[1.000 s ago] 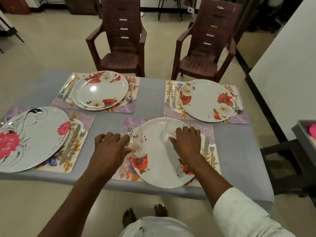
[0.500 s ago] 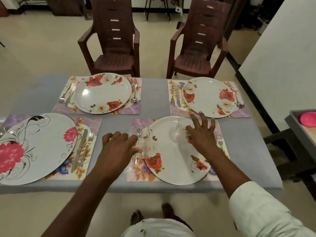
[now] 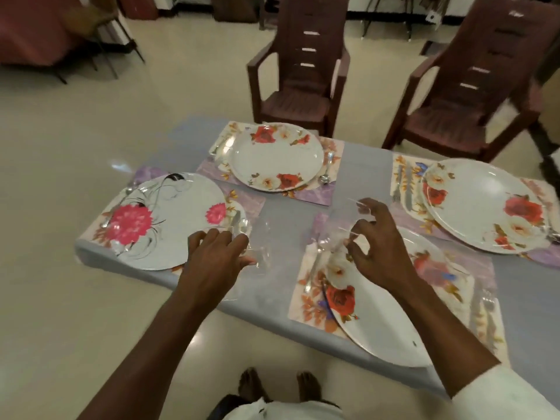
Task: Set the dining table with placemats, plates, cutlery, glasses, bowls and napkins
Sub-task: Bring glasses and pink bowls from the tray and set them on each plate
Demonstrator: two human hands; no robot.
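A person's left hand [image 3: 218,253] grasps an upright clear glass [image 3: 254,247] just right of the pink-flowered plate [image 3: 169,219], while the right hand [image 3: 375,237], fingers loosely curled, hovers beside a second glass [image 3: 336,228] on the desk [image 3: 288,207].

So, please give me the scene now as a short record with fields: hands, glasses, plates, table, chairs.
left hand: grips a clear glass beside the pink-flower plate
right hand: fingers curled at a second clear glass; grip blurred
plates: four, each on a placemat
table: grey cloth, cutlery beside plates
chairs: two brown chairs on the far side
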